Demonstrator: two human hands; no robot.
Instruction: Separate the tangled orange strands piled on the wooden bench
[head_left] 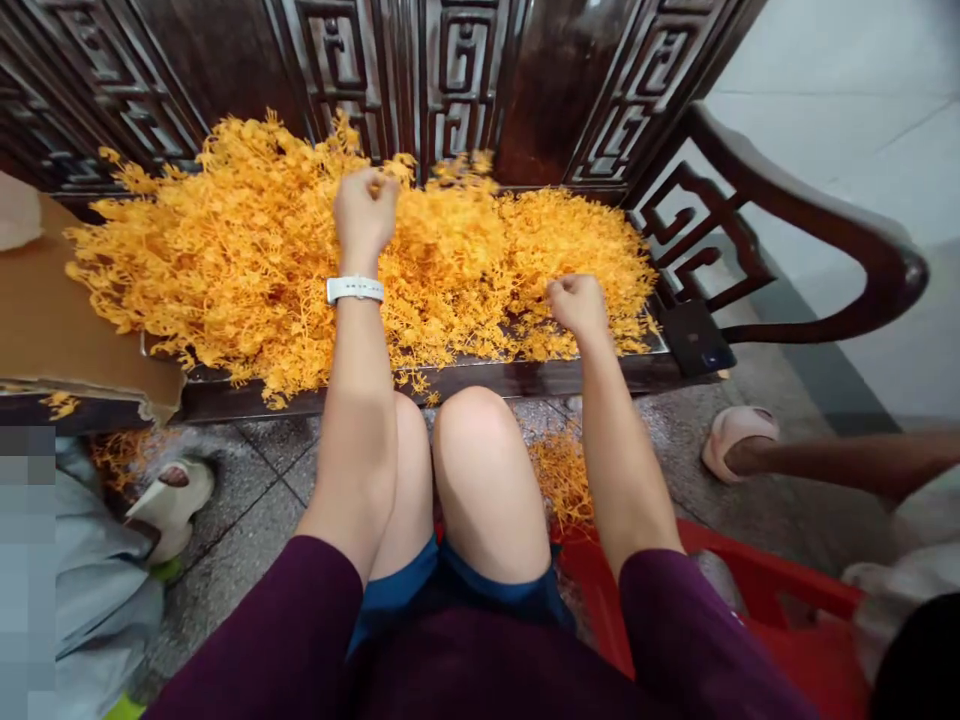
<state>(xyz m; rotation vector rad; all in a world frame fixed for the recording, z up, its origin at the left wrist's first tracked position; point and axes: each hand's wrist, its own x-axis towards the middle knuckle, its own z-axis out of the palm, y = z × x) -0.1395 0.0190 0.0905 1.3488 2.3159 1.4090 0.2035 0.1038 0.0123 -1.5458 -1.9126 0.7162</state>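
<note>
A long heap of small, branching orange sprigs (240, 250), plastic-looking, covers the seat of a dark carved wooden bench. My left hand (365, 215), with a white watch (355, 289) on the wrist, is raised over the middle of the heap. Its fingers are curled and pinched together; what they hold cannot be made out. Just to its right, a clump of orange sprigs (459, 215) is smeared by motion. Lower and further right, my right hand (581, 305) is closed at the heap's near side, thumb against fingers, its contents hidden.
Cardboard (82, 300) lies at the bench's left end. A dark phone (699, 338) rests by the curved armrest (817, 210). More orange sprigs (562, 480) lie low near a red plastic stool or chair (780, 600). Other people's legs are at both sides.
</note>
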